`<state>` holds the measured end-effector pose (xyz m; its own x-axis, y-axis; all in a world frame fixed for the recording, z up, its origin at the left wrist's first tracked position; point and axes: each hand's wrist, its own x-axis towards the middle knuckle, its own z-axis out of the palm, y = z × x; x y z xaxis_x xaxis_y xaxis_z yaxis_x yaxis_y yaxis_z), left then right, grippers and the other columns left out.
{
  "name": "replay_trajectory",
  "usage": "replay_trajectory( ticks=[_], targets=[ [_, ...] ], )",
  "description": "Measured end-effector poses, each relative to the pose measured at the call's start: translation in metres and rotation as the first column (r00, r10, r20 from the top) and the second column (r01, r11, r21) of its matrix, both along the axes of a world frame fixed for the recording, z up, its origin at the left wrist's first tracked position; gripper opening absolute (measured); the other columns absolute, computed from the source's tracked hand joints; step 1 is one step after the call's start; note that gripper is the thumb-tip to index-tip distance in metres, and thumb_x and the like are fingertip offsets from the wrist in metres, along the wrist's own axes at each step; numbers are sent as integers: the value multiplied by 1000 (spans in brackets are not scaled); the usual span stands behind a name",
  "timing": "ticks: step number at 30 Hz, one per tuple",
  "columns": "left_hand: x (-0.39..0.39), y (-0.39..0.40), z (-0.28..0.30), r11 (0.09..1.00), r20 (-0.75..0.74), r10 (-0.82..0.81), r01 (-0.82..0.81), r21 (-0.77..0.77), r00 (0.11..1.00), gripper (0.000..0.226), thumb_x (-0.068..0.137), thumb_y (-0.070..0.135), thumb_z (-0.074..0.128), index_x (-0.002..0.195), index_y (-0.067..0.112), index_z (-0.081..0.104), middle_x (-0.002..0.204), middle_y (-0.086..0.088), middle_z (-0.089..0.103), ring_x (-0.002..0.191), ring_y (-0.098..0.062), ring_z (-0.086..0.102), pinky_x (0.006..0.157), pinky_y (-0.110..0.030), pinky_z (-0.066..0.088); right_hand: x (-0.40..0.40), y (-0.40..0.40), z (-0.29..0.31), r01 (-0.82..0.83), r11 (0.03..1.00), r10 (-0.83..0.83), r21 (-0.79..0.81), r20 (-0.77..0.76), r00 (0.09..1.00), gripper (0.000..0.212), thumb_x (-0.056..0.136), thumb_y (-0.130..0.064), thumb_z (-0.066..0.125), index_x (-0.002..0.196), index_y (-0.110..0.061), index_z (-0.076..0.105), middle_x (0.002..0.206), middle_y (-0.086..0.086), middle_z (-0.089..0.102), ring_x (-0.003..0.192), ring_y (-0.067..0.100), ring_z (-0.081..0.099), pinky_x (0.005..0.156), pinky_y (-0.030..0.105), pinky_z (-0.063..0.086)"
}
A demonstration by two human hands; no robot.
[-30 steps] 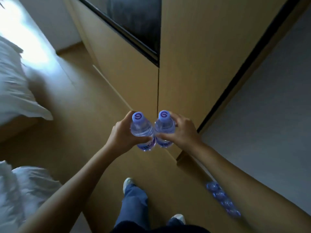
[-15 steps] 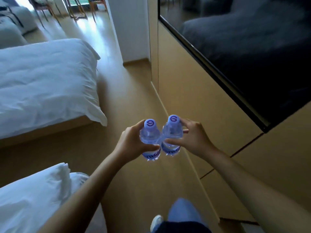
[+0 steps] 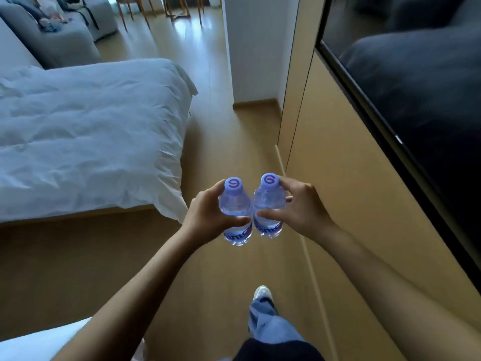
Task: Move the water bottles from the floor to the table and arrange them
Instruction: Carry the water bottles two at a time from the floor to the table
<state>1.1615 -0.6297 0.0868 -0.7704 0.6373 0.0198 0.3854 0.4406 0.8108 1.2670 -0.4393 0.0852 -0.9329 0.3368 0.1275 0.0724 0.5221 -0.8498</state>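
Two clear plastic water bottles with purple caps, one (image 3: 235, 213) in the left hand (image 3: 208, 217) and the other (image 3: 268, 207) in the right hand (image 3: 302, 207), are carried upright, each gripped round the shoulder and touching its twin. Carrying them well probably means keeping them level and pressed together above the wooden floor (image 3: 223, 142), passing right of the white bed (image 3: 91, 134). No tabletop shows beyond it.

1. The floor (image 3: 221, 157) is light wood planking, running between a bed on the left and a wood-panelled wall on the right.
2. The bed (image 3: 78, 131), under a white duvet, stands on the floor.
3. A white shoe (image 3: 262, 293) rests on the floor near the lower edge.
4. Chair legs (image 3: 145, 14) and a grey sofa (image 3: 59, 35) stand at the floor's far end.
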Motion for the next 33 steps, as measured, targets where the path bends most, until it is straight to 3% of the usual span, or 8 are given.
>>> replay_trajectory(
  ticks=[4, 9, 16, 23, 33],
  targets=[
    [-85, 53, 11, 999, 16, 46, -46, 22, 999, 59, 50, 47, 81, 103, 41, 56, 91, 12, 70, 87, -15, 67, 80, -44, 55, -88, 55, 16, -36, 999, 36, 22, -18, 999, 49, 58, -45, 78, 103, -32, 66, 92, -12, 70, 85, 12, 66, 75, 42, 55],
    [-189, 109, 9, 995, 21, 69, -70, 64, 997, 58, 50, 44, 83, 102, 39, 58, 90, 10, 70, 87, -19, 68, 80, -45, 55, -194, 111, 20, -50, 998, 51, 23, -21, 998, 55, 57, -47, 78, 109, -30, 67, 93, -14, 70, 86, 8, 65, 75, 40, 56],
    [-368, 188, -9, 993, -9, 6, -5, 119, 1000, 61, 52, 44, 86, 107, 38, 60, 95, 10, 70, 89, -15, 69, 80, -47, 55, -364, 190, 11, -52, 997, 53, 56, -19, 998, 58, 56, -46, 77, 111, -29, 67, 97, -13, 71, 87, 7, 66, 75, 36, 56],
    [-556, 265, 14, 992, -45, -59, 64, 106, 997, 58, 51, 42, 83, 103, 39, 59, 95, 8, 71, 89, -18, 68, 79, -47, 56, -541, 257, 28, 12, 1000, -11, 28, -30, 999, 53, 57, -48, 75, 105, -27, 68, 93, -13, 70, 85, 8, 65, 75, 38, 55],
    [-789, 367, 15, 988, -112, -57, 72, 134, 992, 56, 55, 52, 81, 105, 42, 59, 93, 19, 69, 86, -6, 68, 77, -35, 58, -780, 364, 20, -33, 998, 37, 62, -74, 997, 55, 65, -42, 83, 113, -24, 66, 101, -9, 72, 91, 11, 68, 77, 38, 58]
  ],
)
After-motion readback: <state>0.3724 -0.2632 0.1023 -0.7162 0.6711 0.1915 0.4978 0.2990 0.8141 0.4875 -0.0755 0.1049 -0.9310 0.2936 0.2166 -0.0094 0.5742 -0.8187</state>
